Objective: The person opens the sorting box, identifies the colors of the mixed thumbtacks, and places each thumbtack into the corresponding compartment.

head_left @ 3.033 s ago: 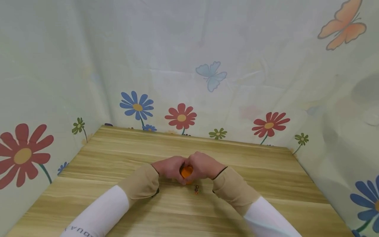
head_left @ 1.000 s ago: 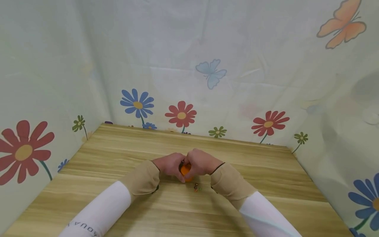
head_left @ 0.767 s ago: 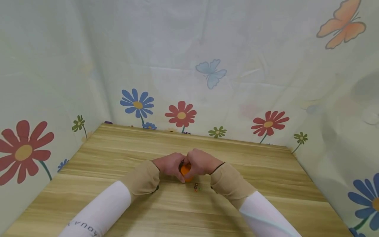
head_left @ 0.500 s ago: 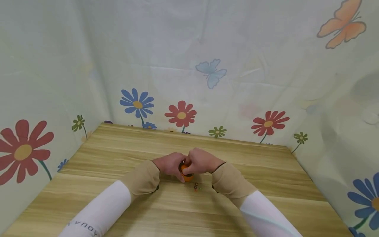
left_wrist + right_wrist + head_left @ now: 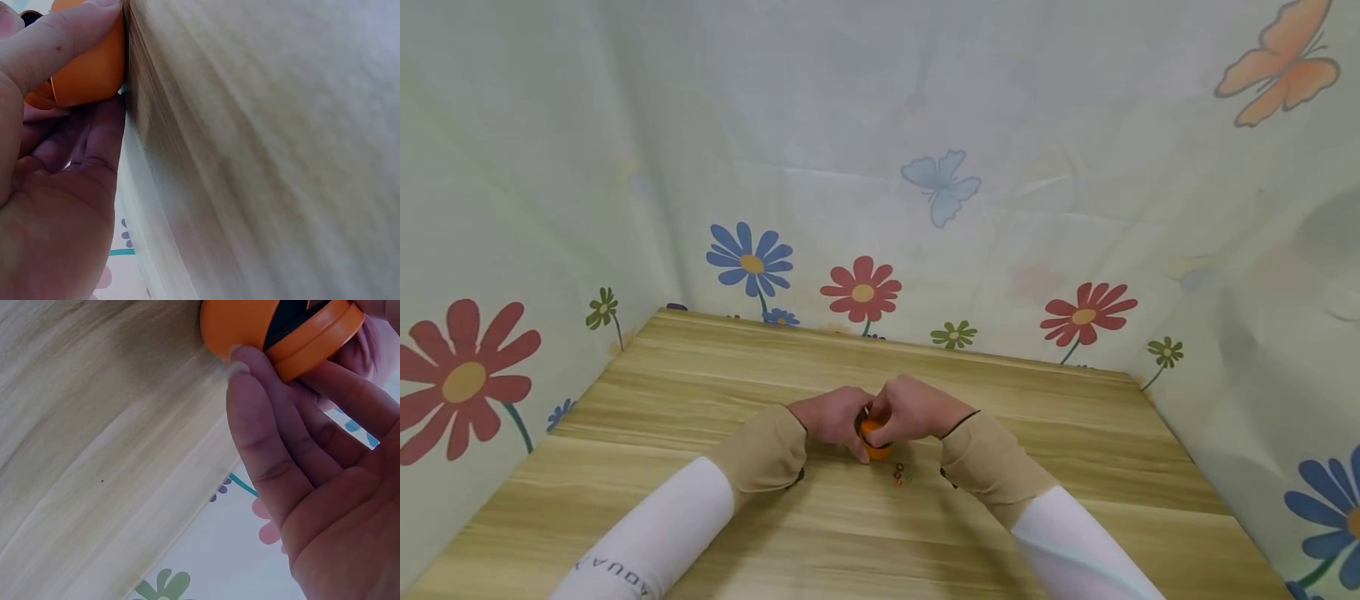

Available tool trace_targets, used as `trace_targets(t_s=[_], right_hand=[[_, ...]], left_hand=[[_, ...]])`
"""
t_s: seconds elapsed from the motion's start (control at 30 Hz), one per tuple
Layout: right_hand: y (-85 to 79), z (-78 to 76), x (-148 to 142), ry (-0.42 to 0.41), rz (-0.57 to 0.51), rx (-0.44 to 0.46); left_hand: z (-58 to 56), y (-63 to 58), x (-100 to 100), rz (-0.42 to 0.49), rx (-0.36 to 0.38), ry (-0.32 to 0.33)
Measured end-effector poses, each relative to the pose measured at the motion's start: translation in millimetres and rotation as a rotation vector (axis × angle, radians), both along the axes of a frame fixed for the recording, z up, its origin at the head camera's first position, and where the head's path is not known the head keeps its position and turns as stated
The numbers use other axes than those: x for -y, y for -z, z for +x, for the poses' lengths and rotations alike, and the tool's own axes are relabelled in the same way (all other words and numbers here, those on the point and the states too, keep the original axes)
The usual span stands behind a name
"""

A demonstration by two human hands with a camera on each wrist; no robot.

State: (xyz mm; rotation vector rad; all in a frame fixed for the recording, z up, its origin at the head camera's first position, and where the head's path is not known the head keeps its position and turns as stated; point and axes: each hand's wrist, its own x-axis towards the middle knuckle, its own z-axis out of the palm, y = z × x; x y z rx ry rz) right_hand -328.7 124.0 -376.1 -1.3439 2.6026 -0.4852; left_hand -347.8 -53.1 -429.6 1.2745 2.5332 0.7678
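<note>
A small round orange container [image 5: 880, 453] stands on the wooden table between the two hands. Its orange lid [image 5: 322, 340] sits tilted, and a dark gap shows between it and the container's body in the right wrist view. My left hand [image 5: 837, 417] grips the body from the left, thumb on the near side and fingers behind, as the left wrist view shows on the orange wall [image 5: 94, 72]. From the right, my right hand [image 5: 916, 408] pinches the lid, its fingers curled at the far side. The container's inside is mostly hidden.
Several small dark, orange and green beads [image 5: 898, 473] lie on the table just in front of the container. The wood-grain table [image 5: 730, 358] ends at a pale cloth backdrop [image 5: 820, 192] printed with flowers and butterflies, which hangs behind and along both sides.
The lid looked level on the container earlier; it is now tilted with a dark gap showing under it. The right thumb has shifted over the lid. The left hand keeps its grip.
</note>
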Motion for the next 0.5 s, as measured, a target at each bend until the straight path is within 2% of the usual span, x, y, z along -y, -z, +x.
trace_targets(t_s=[0.33,0.5], right_hand=[[-3.7,0.1,-7.8,-0.006,-0.027,0.050],[-3.8,-0.7,-14.2,0.013,-0.046,0.080]], left_hand=[[-7.4,6.5,-0.2,0.002,-0.004,0.013],[-7.6,5.5,-0.8,0.014,0.017,0.020]])
